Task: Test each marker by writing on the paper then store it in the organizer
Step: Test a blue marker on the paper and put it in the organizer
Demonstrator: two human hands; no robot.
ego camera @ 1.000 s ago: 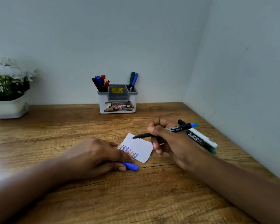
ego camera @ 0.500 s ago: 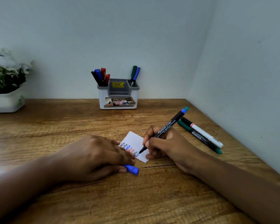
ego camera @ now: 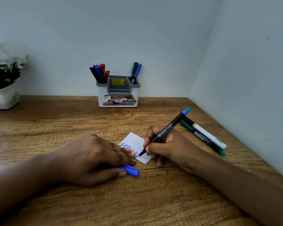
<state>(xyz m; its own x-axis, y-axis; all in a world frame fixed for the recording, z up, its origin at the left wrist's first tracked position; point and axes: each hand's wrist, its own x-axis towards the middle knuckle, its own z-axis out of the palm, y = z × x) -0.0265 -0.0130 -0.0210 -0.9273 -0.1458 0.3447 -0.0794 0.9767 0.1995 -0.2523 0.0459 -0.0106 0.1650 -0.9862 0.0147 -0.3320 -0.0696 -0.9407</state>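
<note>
My right hand (ego camera: 168, 149) grips an uncapped black marker with a blue end (ego camera: 167, 129), its tip touching the small white paper (ego camera: 137, 141) among coloured scribbles. My left hand (ego camera: 91, 157) rests with its fingertips on the paper's left edge and holds the blue cap (ego camera: 131, 171) under its fingers. At the back stands a white and grey organizer (ego camera: 118, 93) with several markers in its left and right pockets. Two markers, one green (ego camera: 203, 137) and one white-bodied (ego camera: 208, 135), lie on the table to the right.
The wooden table (ego camera: 55, 128) sits in a corner, with a wall behind and another close on the right. A white pot with a flowering plant (ego camera: 4, 82) stands at the far left.
My right hand swung the marker from level above the paper down to a writing angle, and the tip now touches the paper. My left hand stayed holding the cap.
</note>
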